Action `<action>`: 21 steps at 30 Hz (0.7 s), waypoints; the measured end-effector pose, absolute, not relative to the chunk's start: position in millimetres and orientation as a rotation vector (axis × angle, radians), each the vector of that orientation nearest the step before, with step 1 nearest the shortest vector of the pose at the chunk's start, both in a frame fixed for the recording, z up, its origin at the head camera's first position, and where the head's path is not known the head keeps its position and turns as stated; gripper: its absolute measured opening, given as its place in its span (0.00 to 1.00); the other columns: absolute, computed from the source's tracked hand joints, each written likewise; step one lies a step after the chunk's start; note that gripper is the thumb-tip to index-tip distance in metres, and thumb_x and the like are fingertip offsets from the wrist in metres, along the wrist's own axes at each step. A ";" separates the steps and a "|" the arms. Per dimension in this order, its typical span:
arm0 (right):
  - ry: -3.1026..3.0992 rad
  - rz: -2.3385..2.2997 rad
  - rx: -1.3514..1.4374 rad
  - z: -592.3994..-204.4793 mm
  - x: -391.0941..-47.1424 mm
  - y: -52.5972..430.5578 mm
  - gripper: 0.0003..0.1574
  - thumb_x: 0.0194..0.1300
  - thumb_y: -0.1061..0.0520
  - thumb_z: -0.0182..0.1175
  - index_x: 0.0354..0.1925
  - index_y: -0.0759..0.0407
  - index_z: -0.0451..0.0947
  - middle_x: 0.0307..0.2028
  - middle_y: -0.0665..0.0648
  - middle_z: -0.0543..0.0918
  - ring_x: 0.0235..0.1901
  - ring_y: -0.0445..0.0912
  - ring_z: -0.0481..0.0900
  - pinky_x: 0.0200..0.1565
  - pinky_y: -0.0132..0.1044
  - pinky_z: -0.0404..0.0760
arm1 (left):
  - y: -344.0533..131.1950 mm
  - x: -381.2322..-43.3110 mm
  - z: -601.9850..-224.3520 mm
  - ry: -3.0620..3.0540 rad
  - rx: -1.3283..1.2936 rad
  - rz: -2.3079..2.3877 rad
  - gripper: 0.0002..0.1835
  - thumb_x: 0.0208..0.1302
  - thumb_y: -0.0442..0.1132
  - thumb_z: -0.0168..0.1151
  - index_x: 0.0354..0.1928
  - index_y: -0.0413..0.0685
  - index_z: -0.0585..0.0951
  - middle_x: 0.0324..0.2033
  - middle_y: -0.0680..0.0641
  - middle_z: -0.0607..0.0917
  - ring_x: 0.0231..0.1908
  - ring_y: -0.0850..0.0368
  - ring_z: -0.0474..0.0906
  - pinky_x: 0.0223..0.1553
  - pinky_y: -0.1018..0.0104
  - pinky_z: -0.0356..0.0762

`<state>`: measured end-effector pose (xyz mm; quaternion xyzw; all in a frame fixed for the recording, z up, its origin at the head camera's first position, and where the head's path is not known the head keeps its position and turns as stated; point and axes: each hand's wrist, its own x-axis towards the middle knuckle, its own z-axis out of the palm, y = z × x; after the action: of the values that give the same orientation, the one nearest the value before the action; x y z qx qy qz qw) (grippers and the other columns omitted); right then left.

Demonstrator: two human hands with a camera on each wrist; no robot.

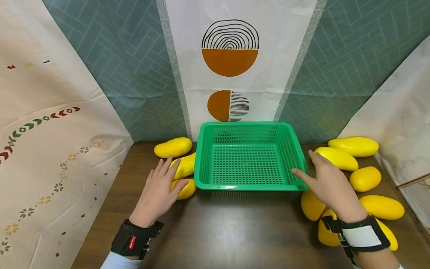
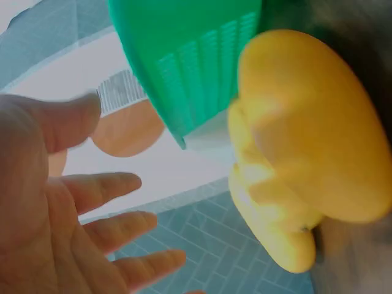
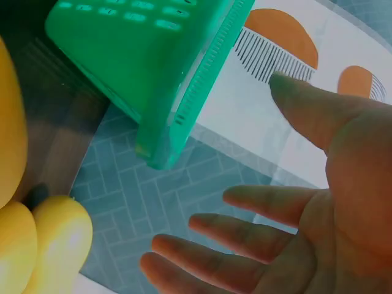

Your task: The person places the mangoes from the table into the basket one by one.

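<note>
A green plastic basket [image 1: 248,187] with slotted walls stands at the back middle of the table, nothing inside it. My left hand [image 1: 159,192] hovers with spread fingers over the yellow mangoes [image 1: 184,166] left of the basket. In the left wrist view its palm faces the basket wall [image 2: 202,73], with the mangoes [image 2: 312,122] beyond the fingers. At the other side, my right hand [image 1: 330,183] is held with thumb and fingers apart near the basket's right rim, above several mangoes [image 1: 312,205]. The right wrist view shows its palm bare, apart from the basket [image 3: 153,79].
More mangoes [image 1: 382,207] lie along the right side of the brown wooden table [image 1: 228,231]. A patterned cloth [image 1: 231,86] hangs right behind the basket. Pale cloths border the left [image 1: 67,168] and right sides. Both wrists wear black straps.
</note>
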<state>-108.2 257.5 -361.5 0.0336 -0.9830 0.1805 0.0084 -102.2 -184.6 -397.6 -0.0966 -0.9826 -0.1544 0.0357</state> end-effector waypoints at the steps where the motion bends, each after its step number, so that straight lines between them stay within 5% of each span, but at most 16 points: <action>1: -3.072 0.562 0.109 -361.7 -111.4 257.3 0.61 0.59 0.25 0.48 0.70 0.68 0.48 0.64 0.77 0.60 0.59 0.73 0.62 0.53 0.69 0.65 | -186.7 -101.5 -399.3 -3.032 -0.300 -0.475 0.39 0.63 0.64 0.51 0.71 0.56 0.58 0.72 0.44 0.55 0.71 0.37 0.49 0.62 0.30 0.50; 8: -3.078 0.548 0.126 -370.5 -128.6 255.5 0.62 0.60 0.28 0.51 0.67 0.76 0.49 0.61 0.81 0.63 0.57 0.71 0.65 0.54 0.66 0.66 | -198.0 -95.3 -412.7 -3.114 -0.317 -0.450 0.44 0.53 0.68 0.59 0.69 0.57 0.63 0.66 0.41 0.67 0.67 0.37 0.58 0.62 0.32 0.54; 12: -3.081 0.519 0.105 -376.0 -132.3 255.3 0.60 0.61 0.30 0.53 0.64 0.81 0.53 0.51 0.80 0.72 0.43 0.65 0.75 0.45 0.61 0.76 | -201.5 -93.2 -418.2 -3.103 -0.350 -0.437 0.44 0.49 0.66 0.64 0.67 0.56 0.66 0.63 0.40 0.70 0.64 0.38 0.62 0.62 0.33 0.57; 14: -3.088 0.529 0.080 -378.3 -133.2 255.3 0.54 0.61 0.32 0.54 0.58 0.80 0.60 0.39 0.75 0.77 0.31 0.59 0.77 0.33 0.52 0.79 | -202.7 -92.5 -420.5 -3.100 -0.362 -0.423 0.44 0.48 0.65 0.66 0.66 0.55 0.67 0.62 0.40 0.71 0.63 0.39 0.64 0.61 0.34 0.59; 17: -3.113 0.549 0.056 -380.1 -133.4 255.7 0.37 0.64 0.38 0.54 0.44 0.73 0.69 0.21 0.62 0.72 0.18 0.49 0.71 0.19 0.39 0.70 | -203.0 -92.8 -424.4 -3.095 -0.377 -0.404 0.42 0.47 0.63 0.68 0.64 0.54 0.70 0.60 0.40 0.72 0.61 0.40 0.66 0.61 0.37 0.62; 21: -3.138 0.564 0.054 -381.2 -133.6 256.2 0.21 0.67 0.48 0.53 0.31 0.66 0.71 0.15 0.54 0.65 0.14 0.46 0.66 0.17 0.34 0.63 | -200.4 -94.9 -428.9 -3.094 -0.368 -0.395 0.39 0.47 0.61 0.69 0.61 0.53 0.73 0.58 0.41 0.74 0.58 0.41 0.70 0.59 0.39 0.66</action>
<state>-133.6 256.2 -381.2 0.0171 -0.9838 0.1767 -0.0237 -94.9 -200.4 -428.9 -0.1173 -0.9851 -0.1257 0.0006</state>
